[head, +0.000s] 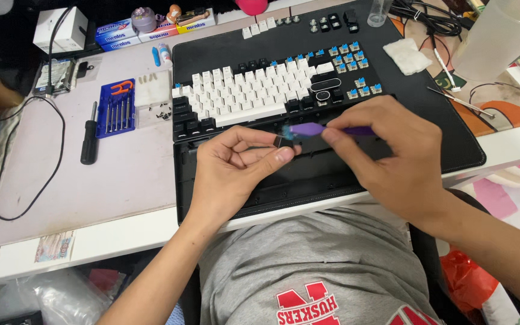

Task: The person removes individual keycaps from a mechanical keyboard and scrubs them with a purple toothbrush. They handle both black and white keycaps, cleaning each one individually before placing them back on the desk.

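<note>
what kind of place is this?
Likely a home hobby desk. A partly stripped keyboard on a black mat, a blue screwdriver set, and candy boxes at the back.

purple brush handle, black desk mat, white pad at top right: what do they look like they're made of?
Purple brush in the right hand: likely plastic, smooth with a slight sheen; bristles blurred. Black desk mat: looks like matte fabric or rubber, thin, flat, no glare. White pad: seemingly cotton or gauze, soft and fuzzy-edged. The left hand pinches a small dark piece, too small to judge.
</note>
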